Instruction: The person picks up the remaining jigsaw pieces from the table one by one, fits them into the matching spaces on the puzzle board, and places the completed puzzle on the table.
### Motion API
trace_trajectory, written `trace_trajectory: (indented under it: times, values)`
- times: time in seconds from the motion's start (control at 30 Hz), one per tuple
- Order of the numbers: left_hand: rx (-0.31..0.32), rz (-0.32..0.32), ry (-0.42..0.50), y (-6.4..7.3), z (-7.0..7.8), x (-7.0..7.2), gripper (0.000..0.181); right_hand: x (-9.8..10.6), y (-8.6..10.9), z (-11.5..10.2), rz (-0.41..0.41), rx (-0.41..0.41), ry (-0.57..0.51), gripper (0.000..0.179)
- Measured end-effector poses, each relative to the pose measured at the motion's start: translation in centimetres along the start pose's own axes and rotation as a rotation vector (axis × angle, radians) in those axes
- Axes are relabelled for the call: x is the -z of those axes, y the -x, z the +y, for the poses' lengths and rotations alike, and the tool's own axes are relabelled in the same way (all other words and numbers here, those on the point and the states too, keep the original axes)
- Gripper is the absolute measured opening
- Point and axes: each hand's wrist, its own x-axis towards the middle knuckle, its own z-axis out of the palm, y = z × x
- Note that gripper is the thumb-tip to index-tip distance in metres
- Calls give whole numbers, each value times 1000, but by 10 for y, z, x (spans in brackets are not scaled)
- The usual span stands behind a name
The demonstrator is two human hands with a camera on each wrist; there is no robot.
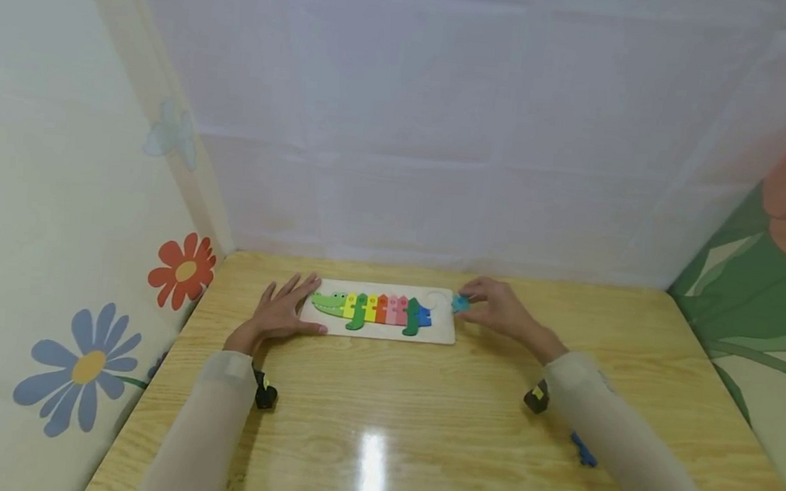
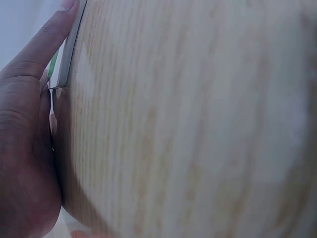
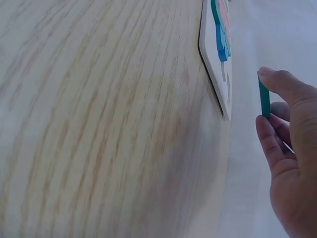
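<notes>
A white puzzle board (image 1: 382,289) lies on the table, bearing a crocodile (image 1: 328,304) made of coloured pieces, green head at the left. At its right end, past the blue piece (image 1: 424,316), a curled tail outline is bare. My left hand (image 1: 282,312) rests on the board's left end with fingers spread, thumb by the near edge. Just off the board's right edge, my right hand (image 1: 497,308) pinches a teal puzzle piece (image 1: 460,304) between thumb and fingers. In the right wrist view the teal piece (image 3: 264,96) is edge-on, raised and apart from the board.
A small dark blue piece (image 1: 584,450) lies on the wooden table (image 1: 379,400) beside the right forearm. Black wrist cameras (image 1: 537,397) hang under both wrists. A white cloth wall (image 1: 402,137) stands behind the table, with flower-printed walls at both sides.
</notes>
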Motion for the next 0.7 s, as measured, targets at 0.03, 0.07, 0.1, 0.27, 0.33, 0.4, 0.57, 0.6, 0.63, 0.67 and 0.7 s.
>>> trace_trajectory:
  times: [0.03,0.07,0.1,0.27,0.33,0.4,0.57,0.6,0.63,0.67,0.7]
  values:
    - [1,-3,1,0,0,0,117,-1,0,0,0,1,5,38]
    - [1,-4,3,0,0,0,117,-2,-1,0,1,1,15,37]
    - [0,-5,11,0,0,1,117,-3,-1,0,0,-3,18,37]
    - [6,-10,10,0,-2,1,117,-8,-4,-1,0,-9,18,39]
    - [6,-11,4,0,-3,0,117,-10,-5,-1,0,-10,10,40]
    - [4,-8,5,1,-3,0,117,-12,-6,-2,3,-12,7,41]
    - [-6,-1,22,1,-1,0,118,-17,-7,-4,8,-22,44,42]
    - [-6,-2,24,1,-1,0,118,-17,-7,-5,9,-24,52,42]
    - [-5,-4,23,1,-1,0,117,-18,-7,-5,8,-30,53,42]
    - [-8,-4,24,1,-1,0,117,-19,-7,-7,9,-32,55,43]
    - [-9,-5,21,1,-1,1,117,-20,-7,-7,9,-37,60,44]
